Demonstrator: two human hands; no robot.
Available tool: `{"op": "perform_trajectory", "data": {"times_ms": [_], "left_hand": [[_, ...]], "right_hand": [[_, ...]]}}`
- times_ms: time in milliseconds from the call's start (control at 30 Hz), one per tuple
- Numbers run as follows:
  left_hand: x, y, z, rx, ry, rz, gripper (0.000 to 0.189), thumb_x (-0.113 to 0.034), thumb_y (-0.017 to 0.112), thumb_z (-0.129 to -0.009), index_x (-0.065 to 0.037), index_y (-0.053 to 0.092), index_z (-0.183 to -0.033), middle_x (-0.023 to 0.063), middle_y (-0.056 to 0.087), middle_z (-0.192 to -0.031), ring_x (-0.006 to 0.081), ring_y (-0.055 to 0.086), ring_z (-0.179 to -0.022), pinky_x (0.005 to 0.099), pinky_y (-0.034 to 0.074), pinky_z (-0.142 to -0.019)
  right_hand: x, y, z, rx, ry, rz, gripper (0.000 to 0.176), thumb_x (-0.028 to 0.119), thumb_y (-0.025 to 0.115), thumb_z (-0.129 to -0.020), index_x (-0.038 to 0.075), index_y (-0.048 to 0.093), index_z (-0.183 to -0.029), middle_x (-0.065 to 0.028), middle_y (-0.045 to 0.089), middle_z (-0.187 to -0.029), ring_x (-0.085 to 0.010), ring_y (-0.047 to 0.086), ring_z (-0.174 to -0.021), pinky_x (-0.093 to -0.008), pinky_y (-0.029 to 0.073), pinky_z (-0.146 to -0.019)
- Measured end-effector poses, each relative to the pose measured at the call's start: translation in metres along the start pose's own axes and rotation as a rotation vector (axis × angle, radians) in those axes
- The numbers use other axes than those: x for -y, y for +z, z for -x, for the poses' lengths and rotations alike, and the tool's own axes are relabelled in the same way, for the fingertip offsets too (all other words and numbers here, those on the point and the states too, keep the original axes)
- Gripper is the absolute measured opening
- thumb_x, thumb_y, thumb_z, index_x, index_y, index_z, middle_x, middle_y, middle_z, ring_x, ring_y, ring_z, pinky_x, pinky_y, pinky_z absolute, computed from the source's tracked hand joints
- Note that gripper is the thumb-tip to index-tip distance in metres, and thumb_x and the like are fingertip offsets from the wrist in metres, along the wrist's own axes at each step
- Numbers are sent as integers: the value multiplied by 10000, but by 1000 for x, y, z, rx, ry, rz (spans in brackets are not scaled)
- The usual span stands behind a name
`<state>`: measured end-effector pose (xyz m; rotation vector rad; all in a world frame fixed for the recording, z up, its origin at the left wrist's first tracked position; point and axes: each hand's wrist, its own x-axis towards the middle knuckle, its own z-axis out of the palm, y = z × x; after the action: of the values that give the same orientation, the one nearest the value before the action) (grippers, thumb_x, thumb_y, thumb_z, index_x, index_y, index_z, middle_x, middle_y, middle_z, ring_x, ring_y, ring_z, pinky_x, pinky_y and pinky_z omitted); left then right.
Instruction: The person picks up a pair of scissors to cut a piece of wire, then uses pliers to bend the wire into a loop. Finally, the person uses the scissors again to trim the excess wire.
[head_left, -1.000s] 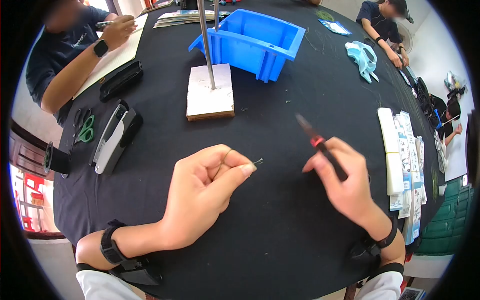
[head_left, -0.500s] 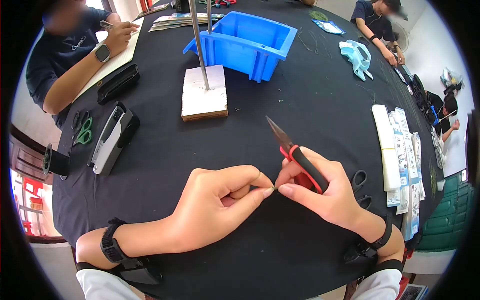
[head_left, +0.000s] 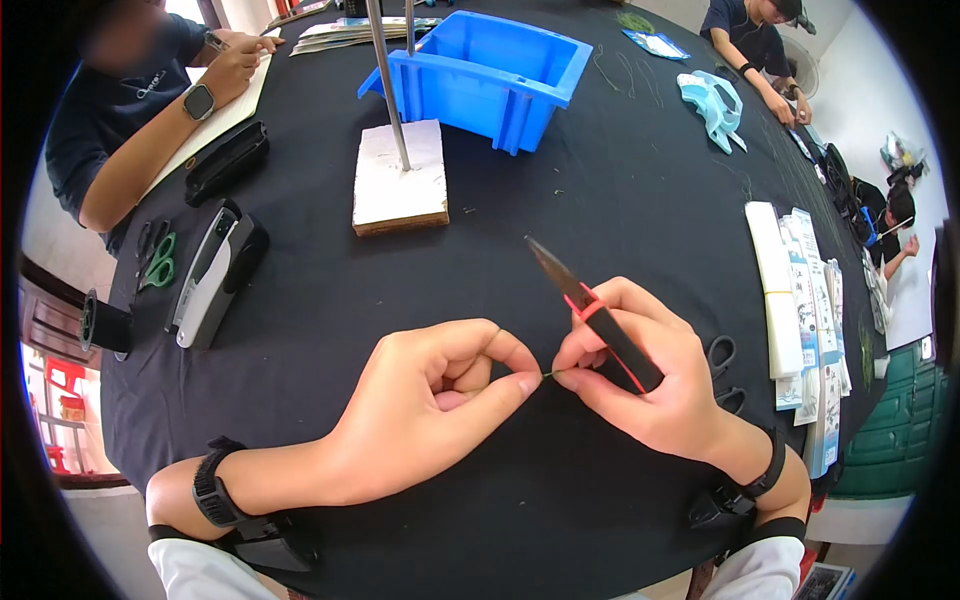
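My left hand (head_left: 425, 405) is closed in a pinch on a short, thin green line (head_left: 547, 375), perhaps fishing line. Across a small gap, the thumb and forefinger of my right hand (head_left: 665, 385) pinch its other end. Long-nosed pliers (head_left: 612, 335) with red and black handles also lie in my right hand, their jaws together and pointing up and left. The line between the fingertips is too fine to make out in detail. Beside my right hand are the black handles of scissors (head_left: 722, 358), partly hidden.
A white block with a metal rod (head_left: 400, 190) stands before a blue bin (head_left: 480, 90). At left lie a stapler (head_left: 215, 275), green-handled scissors (head_left: 160, 262) and a spool (head_left: 103, 325). Paper packets (head_left: 805, 310) lie right. A person (head_left: 150, 110) writes at far left; others sit at far right.
My fingertips have drawn slightly apart, showing more of the green line. The pliers have turned a little in my right hand. The whole view has shifted slightly.
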<state>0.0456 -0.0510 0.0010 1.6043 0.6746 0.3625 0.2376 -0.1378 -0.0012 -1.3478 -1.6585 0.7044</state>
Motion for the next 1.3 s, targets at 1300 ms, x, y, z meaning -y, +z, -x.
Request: {"op": "perform_trajectory", "data": {"times_ms": [1300], "left_hand": [[-2, -8, -2, -190, -126, 622, 104, -115, 566, -924, -15, 546, -941, -87, 344, -571, 1, 227, -428, 199, 172, -391]], "right_hand": [[-1, 4, -2, 21, -183, 483, 305, 72, 730, -709, -14, 621, -980, -136, 519, -1063, -279, 530, -930, -360, 435, -791]]}}
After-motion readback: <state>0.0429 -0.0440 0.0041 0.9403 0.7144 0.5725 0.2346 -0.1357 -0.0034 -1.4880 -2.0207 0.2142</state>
